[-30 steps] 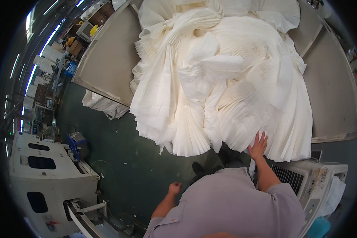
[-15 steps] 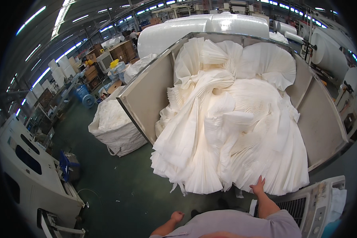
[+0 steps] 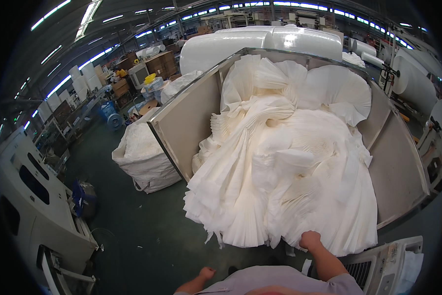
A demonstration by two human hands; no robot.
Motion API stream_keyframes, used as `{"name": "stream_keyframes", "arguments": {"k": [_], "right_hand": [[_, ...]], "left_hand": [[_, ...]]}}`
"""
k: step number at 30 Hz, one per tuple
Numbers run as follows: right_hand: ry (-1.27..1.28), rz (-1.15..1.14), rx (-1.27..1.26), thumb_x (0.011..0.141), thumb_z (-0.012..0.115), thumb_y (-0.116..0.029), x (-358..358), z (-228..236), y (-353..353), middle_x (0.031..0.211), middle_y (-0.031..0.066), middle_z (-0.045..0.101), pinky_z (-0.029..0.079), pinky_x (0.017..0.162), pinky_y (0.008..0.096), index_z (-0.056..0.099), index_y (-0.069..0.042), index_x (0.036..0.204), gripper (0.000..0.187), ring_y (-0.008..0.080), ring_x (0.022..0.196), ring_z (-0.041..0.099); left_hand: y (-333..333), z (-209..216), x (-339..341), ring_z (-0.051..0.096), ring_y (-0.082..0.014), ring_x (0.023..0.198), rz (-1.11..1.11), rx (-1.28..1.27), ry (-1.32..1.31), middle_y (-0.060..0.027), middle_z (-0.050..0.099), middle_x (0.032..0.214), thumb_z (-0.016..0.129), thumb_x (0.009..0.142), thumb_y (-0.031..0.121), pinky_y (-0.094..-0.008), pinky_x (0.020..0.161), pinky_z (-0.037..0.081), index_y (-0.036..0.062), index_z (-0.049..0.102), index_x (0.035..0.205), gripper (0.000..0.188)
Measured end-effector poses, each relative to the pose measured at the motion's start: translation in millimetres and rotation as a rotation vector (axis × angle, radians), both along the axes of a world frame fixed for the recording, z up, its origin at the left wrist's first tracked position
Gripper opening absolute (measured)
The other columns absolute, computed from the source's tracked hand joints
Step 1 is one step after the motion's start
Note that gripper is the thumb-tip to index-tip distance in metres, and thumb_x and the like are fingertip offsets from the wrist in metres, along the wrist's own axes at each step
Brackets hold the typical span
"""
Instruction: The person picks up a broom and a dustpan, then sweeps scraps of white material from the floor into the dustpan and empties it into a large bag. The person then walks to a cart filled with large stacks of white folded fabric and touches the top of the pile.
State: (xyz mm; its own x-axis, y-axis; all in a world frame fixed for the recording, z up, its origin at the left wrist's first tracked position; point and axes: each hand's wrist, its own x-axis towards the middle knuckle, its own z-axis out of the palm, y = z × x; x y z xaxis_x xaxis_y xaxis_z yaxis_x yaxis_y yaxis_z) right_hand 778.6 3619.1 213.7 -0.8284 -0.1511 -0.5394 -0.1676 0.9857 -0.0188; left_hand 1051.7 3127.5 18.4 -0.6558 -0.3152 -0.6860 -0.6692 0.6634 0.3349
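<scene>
A large heap of thin white pleated sheeting (image 3: 275, 162) fills an open-fronted bin (image 3: 184, 118) and spills over its front in long folds. My right hand (image 3: 310, 240) is closed at the heap's lower front edge, its fingers curled against the sheeting and partly hidden. My left hand (image 3: 207, 273) hangs low beside my body in a loose fist, well apart from the heap, with nothing seen in it.
A white woven bulk bag (image 3: 144, 164) of white scrap stands left of the bin. A grey appliance with a grille (image 3: 383, 268) is close on my right. A pale machine (image 3: 39, 196) stands far left. Big wrapped white rolls (image 3: 307, 42) lie behind.
My right hand has gone from spread fingers on the sheeting to a closed fist, slightly left and lower in view. The view has shifted a little; my left hand stays fisted.
</scene>
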Motion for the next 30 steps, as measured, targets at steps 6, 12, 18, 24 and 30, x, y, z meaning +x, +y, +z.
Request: {"name": "stream_keyframes", "arguments": {"k": [6, 12, 18, 24, 30], "right_hand": [[-0.388, 0.739, -0.221, 0.085, 0.059, -0.034, -38.8, -31.4, -16.6, 0.104, 0.0123, 0.072, 0.054, 0.085, 0.0456, 0.071, -0.018, 0.111, 0.034, 0.0346, 0.1, 0.068], [-0.581, 1.313, -0.159, 0.077, 0.063, -0.021, -56.9, -135.4, -19.3, 0.101, 0.0209, 0.071, 0.055, 0.083, 0.0484, 0.07, -0.006, 0.103, 0.031, 0.0389, 0.095, 0.068], [-0.795, 1.471, -0.447, 0.077, 0.06, -0.014, -37.7, -363.8, 3.7, 0.1, 0.0222, 0.07, 0.054, 0.084, 0.0507, 0.068, -0.005, 0.106, 0.031, 0.0401, 0.093, 0.068], [-0.824, 1.522, -0.395, 0.078, 0.061, -0.014, -38.8, -377.8, -10.6, 0.098, 0.0221, 0.07, 0.053, 0.087, 0.0504, 0.069, -0.005, 0.104, 0.029, 0.04, 0.094, 0.068], [-0.789, 1.588, -0.373, 0.075, 0.064, -0.015, -42.0, -389.3, -29.5, 0.097, 0.0215, 0.071, 0.053, 0.087, 0.0494, 0.071, -0.005, 0.101, 0.028, 0.0391, 0.094, 0.068]], "left_hand": [[40.2, -9.0, 36.0, 0.071, -0.0335, 0.096, -0.54, -0.137, -0.162, -0.0152, 0.074, 0.103, 0.062, 0.087, 0.042, -0.0441, 0.088, 0.055, 0.0117, 0.077, 0.103, 0.037], [141.7, 32.4, -2.7, 0.07, -0.0324, 0.096, 0.288, 0.099, 0.028, -0.0168, 0.073, 0.103, 0.063, 0.092, 0.038, -0.042, 0.086, 0.055, 0.0078, 0.071, 0.114, 0.038], [217.8, 108.7, 23.9, 0.07, -0.0307, 0.098, 0.417, 0.113, -0.003, -0.0142, 0.072, 0.105, 0.064, 0.094, 0.035, -0.0409, 0.087, 0.055, 0.0111, 0.069, 0.113, 0.031], [251.9, 125.1, 124.3, 0.068, -0.0327, 0.108, 0.61, -0.026, -0.386, -0.0138, 0.072, 0.112, 0.062, 0.092, 0.042, -0.0425, 0.095, 0.052, 0.0128, 0.07, 0.118, 0.04], [275.1, 119.3, 137.6, 0.068, -0.036, 0.104, 0.408, 0.047, -0.602, -0.0179, 0.071, 0.11, 0.061, 0.093, 0.043, -0.0438, 0.092, 0.053, 0.0098, 0.071, 0.113, 0.04]]}}
